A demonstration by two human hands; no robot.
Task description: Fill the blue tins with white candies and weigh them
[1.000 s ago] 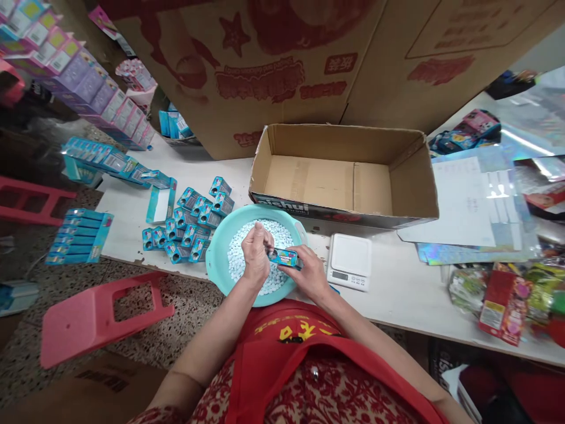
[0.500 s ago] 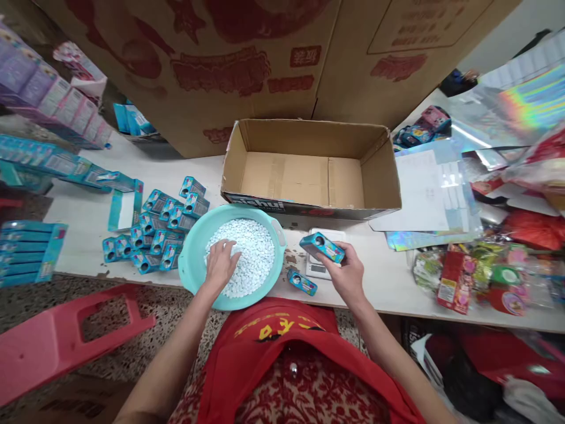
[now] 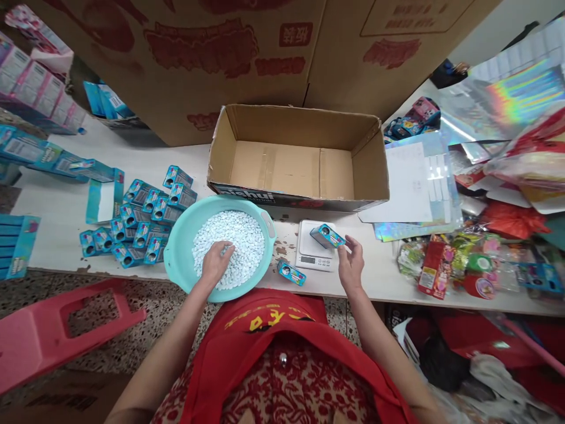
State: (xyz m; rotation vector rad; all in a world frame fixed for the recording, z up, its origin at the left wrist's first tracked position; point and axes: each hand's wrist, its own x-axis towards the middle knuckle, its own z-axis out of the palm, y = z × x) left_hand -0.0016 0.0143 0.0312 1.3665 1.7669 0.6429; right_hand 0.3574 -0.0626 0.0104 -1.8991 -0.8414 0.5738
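Weighing looks to be the step in hand: one blue printed carton [image 3: 327, 237] sits on the white digital scale [image 3: 303, 240], the right hand [image 3: 352, 265]'s fingers parted just beside it (contact is hard to judge). The left hand [image 3: 215, 264] rests in pale pellets [image 3: 247, 235] in the turquoise basin [image 3: 180, 250], fingers loosely curled, contents untellable. Next probably calls for checking the display [image 3: 308, 260].
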